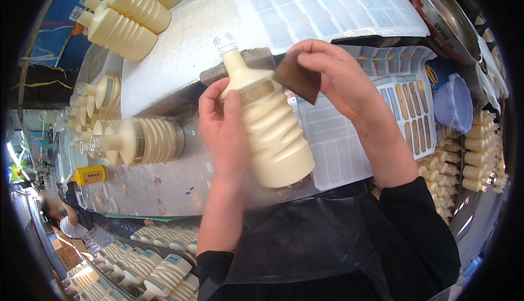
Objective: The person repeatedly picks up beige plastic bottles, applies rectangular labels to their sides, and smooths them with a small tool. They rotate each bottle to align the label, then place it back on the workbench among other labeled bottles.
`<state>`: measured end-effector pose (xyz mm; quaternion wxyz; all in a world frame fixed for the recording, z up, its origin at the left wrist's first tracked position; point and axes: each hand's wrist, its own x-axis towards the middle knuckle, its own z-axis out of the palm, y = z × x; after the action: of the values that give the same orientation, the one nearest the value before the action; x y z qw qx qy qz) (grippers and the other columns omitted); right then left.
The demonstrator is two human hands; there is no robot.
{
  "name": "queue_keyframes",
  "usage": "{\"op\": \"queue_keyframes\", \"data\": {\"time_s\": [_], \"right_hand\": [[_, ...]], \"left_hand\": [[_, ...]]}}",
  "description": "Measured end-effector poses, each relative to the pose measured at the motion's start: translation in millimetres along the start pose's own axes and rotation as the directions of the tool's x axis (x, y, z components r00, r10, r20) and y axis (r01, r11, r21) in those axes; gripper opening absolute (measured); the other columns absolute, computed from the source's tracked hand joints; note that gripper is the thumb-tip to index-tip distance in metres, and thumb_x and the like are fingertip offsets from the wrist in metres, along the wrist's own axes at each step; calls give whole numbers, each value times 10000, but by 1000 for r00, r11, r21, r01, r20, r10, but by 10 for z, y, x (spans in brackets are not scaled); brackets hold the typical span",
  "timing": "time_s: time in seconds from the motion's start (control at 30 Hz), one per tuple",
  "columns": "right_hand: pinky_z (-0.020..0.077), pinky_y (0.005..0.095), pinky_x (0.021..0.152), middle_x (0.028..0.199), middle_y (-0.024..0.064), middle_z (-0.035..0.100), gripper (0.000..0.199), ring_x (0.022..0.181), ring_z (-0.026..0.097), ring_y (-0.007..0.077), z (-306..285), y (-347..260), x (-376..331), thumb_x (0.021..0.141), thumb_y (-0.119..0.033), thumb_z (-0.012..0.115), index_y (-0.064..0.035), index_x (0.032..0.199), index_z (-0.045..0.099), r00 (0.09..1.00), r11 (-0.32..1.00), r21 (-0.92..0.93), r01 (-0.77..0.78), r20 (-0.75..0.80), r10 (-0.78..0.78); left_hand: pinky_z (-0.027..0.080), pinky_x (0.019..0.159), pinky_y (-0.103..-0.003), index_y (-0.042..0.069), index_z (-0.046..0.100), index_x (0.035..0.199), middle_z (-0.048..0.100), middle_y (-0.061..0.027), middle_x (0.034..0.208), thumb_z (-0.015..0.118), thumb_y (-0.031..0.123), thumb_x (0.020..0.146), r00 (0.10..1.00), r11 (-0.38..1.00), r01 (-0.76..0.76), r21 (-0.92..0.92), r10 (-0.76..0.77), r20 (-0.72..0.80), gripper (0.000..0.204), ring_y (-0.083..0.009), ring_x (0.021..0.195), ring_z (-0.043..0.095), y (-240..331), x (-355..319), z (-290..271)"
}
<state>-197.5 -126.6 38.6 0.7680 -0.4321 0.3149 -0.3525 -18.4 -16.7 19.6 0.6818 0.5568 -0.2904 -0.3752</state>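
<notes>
A cream-coloured bottle (281, 148) with wavy ridges and a clear threaded neck lies tilted on the worktable, its neck pointing away from me. Beneath its neck is a grey block (259, 58). My left hand (221, 121) grips the bottle's left shoulder, thumb against the label band (259, 90). Pinched between the thumb and fingers of my right hand (333, 71) is a flat, brown, roughly square piece (299, 78), close to the bottle's right shoulder. I cannot tell if that piece touches the bottle.
Label sheets (333, 153) lie to the right, with more sheets (327, 14) at the back. Labelled bottles (147, 140) lie at left; plain ones (123, 33) stand far left. A yellow box (90, 175), blue bucket (454, 104), metal basin (447, 11) and a distant person (68, 219) surround the table.
</notes>
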Motion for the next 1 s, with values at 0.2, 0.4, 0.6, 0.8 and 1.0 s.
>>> {"op": "queue_keyframes", "data": {"time_s": [0.2, 0.4, 0.6, 0.8, 1.0], "right_hand": [[531, 304, 888, 1064, 61, 742, 276, 983, 671, 138, 231, 32, -161, 943, -134, 692, 11, 1178, 702, 953, 822, -535, 195, -94, -287], [497, 244, 912, 1049, 8, 701, 158, 1006, 627, 85, 269, 33, -234, 964, -85, 672, -5, 1093, 715, 847, 792, -476, 383, -162, -507], [481, 221, 789, 959, 6, 670, 345, 832, 576, 66, 208, 130, -69, 1054, -345, 582, -33, 1176, 660, 995, 884, -466, 32, -64, -70], [515, 253, 811, 965, 44, 712, 389, 888, 639, 88, 341, 234, 77, 1018, -355, 670, -8, 1194, 667, 999, 805, -594, 2, -35, -28], [511, 250, 813, 963, 52, 711, 382, 898, 634, 81, 366, 249, 61, 1013, -329, 680, 2, 1203, 669, 998, 829, -559, -14, -58, -22]], "left_hand": [[499, 924, -282, -4, 565, 1290, 628, -85, 1182, 600, 132, 1040, 1000, 999, -16, 36, 16, 17, 286, -118, 1036, 590, 25, 2, 4], [504, 974, -301, 3, 529, 1376, 627, -104, 1272, 466, 272, 1115, 995, 993, 94, -66, -92, 40, 380, -138, 1110, 610, -26, -25, -157], [484, 1055, -332, 15, 414, 1528, 593, -150, 1376, 386, 351, 1138, 981, 969, 174, -176, -155, 117, 516, -184, 1219, 601, 24, -88, -137], [525, 978, -299, -3, 509, 1469, 656, -120, 1293, 539, 241, 1096, 980, 963, 187, -196, -169, 104, 447, -143, 1117, 640, 57, -47, -223], [547, 920, -286, -15, 607, 1368, 695, -105, 1219, 614, 145, 1049, 984, 965, 179, -190, -177, 29, 357, -129, 1042, 660, -9, 27, -216]]}}
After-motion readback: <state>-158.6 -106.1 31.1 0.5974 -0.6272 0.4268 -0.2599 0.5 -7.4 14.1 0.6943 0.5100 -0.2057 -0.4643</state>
